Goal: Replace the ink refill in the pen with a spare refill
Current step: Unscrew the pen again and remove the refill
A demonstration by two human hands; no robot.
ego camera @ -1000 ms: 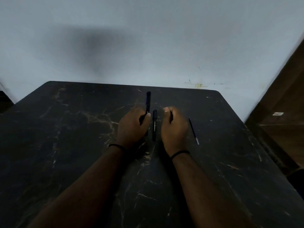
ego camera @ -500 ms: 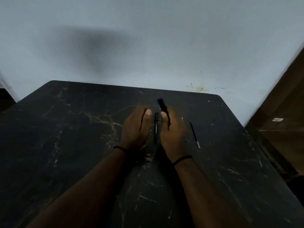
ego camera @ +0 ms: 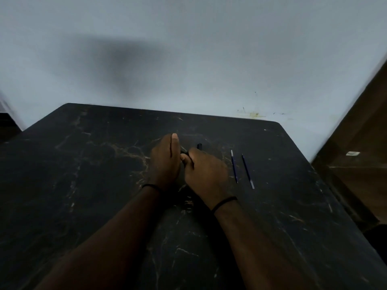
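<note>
My right hand (ego camera: pixel 206 172) is closed around a black pen (ego camera: pixel 199 146), whose dark end sticks out past my knuckles. My left hand (ego camera: pixel 165 162) stands on edge right beside it, fingers straight and pointing away, touching my right thumb. A short dark bit of pen (ego camera: pixel 183 152) shows in the gap between my hands; the left thumb is hidden, so its grip is unclear. Two thin blue refills lie side by side on the table to the right of my right hand, the nearer refill (ego camera: pixel 234 166) and the farther refill (ego camera: pixel 248 171).
The black marble-patterned table (ego camera: pixel 83 185) meets a pale wall at its far edge. A brown wooden piece of furniture (ego camera: pixel 360 164) stands past the table's right edge.
My hands have come together over the pen part that lay between them. The right hand lowered its pen piece. A second refill now shows on the table beside the first.
</note>
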